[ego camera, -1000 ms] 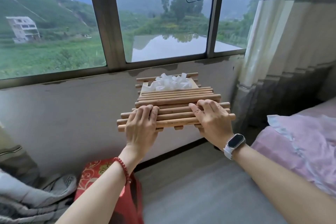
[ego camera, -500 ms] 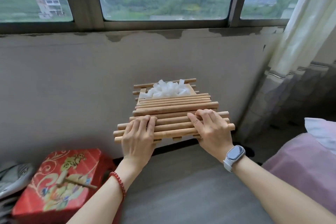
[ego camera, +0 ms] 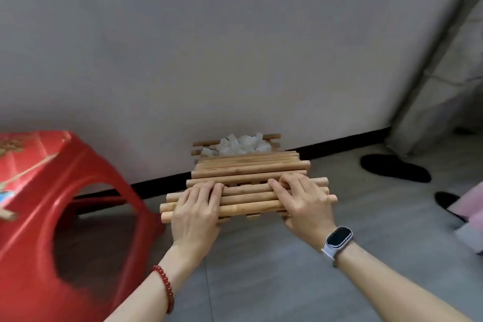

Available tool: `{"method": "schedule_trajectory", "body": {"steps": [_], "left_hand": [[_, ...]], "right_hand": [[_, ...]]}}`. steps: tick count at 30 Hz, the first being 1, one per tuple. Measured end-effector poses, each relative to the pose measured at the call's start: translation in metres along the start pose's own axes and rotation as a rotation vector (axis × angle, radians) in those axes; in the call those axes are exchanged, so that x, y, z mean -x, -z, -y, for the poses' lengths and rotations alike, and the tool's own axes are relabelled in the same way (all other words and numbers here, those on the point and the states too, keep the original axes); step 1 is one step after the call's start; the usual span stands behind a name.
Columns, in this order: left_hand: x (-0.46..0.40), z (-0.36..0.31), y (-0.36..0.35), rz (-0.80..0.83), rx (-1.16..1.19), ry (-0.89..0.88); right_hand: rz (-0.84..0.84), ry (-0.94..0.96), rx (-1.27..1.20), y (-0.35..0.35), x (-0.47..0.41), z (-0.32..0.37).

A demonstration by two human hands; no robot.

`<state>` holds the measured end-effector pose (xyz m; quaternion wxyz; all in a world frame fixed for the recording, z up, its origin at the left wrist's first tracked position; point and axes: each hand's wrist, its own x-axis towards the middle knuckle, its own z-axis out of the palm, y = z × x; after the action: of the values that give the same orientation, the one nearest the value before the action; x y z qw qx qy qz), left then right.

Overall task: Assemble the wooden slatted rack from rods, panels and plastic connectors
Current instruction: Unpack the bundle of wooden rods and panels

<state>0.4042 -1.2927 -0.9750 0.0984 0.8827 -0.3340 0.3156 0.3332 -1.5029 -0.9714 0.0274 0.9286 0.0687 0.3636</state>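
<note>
I carry a stack of wooden parts low over the floor. Long round rods (ego camera: 248,197) lie across the near side, with slatted panels (ego camera: 251,165) beneath and behind them. A heap of white plastic connectors (ego camera: 240,145) sits on the far end. My left hand (ego camera: 197,213) grips the stack's left front, fingers laid over the rods and thumb hidden underneath. My right hand (ego camera: 304,202), a watch on its wrist, holds the right front the same way.
A red plastic stool (ego camera: 52,204) stands close on the left. The grey wall (ego camera: 235,47) with a black skirting is right behind the stack. Two dark slippers (ego camera: 394,167) lie on the grey floor at right, beside a curtain (ego camera: 444,73) and pink bedding (ego camera: 470,206).
My view has tipped down from the window to the floor. Both hands have lowered the stack toward the floor by the wall, keeping the same hold.
</note>
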Motion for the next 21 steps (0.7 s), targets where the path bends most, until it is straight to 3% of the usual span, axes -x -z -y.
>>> {"method": "schedule_trajectory", "body": {"steps": [6, 16, 21], "left_hand": [[0.075, 0.003, -0.097, 0.194, 0.040, 0.036], [0.147, -0.009, -0.159, 0.310, 0.046, 0.097], [0.173, -0.017, -0.177, 0.519, 0.063, -0.046]], "right_hand": [[0.113, -0.028, -0.061, -0.098, 0.078, 0.018], [0.178, -0.025, -0.029, -0.164, 0.150, 0.032], [0.395, 0.013, -0.020, -0.184, 0.189, 0.030]]}}
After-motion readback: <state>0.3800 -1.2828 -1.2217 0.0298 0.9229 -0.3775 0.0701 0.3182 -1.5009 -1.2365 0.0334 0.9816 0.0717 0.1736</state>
